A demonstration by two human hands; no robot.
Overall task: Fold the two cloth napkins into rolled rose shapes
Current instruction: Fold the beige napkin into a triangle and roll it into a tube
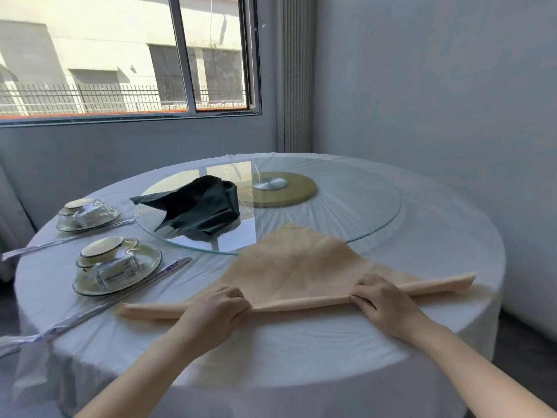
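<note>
The round table (271, 363) carries a glass turntable (361, 212) at its centre. The beige napkin (295, 267) lies as a triangle at the table's 6 o'clock, tip on the glass and near edge rolled. The dark napkin (199, 209) sits crumpled at the turntable's 9 o'clock. At 8 and 10 o'clock, the near plate (90, 292) and the far plate (90, 228) each hold a bowl and a glass under plastic wrap. The left hand (217, 309) and the right hand (382, 300) curl their fingers round the roll.
</note>
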